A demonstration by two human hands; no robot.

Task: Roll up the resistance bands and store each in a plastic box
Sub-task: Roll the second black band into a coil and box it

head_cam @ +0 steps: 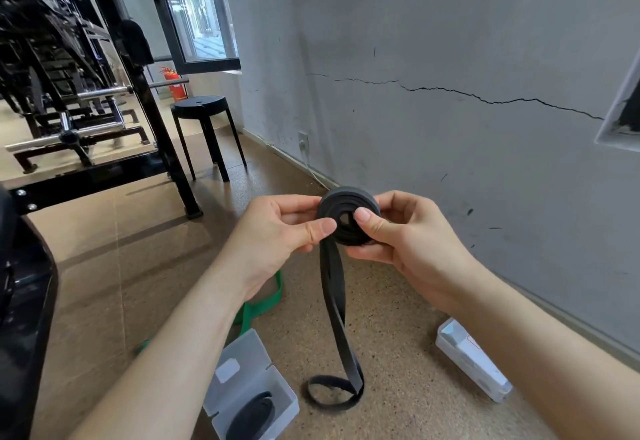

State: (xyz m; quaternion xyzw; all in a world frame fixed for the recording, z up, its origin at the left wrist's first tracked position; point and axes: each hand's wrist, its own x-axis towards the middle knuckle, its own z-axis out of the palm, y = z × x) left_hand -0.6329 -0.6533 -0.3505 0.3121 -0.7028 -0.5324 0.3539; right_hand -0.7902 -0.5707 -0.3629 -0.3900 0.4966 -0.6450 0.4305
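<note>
A black resistance band (346,213) is partly wound into a coil held in mid-air. My left hand (280,232) pinches the coil's left side between thumb and fingers. My right hand (398,228) grips its right side, thumb pressed on the coil's face. The band's loose tail (337,322) hangs down and ends in a loop on the floor. A green band (263,301) lies on the floor behind my left forearm. An open clear plastic box (252,387) on the floor holds a rolled black band (252,419). Another clear plastic box (471,356) lies closed at the right.
A grey cracked wall runs along the right. A black stool (204,128) stands by the wall further back, with a red fire extinguisher (175,85) behind it. A black gym rack (104,149) with bars fills the left side.
</note>
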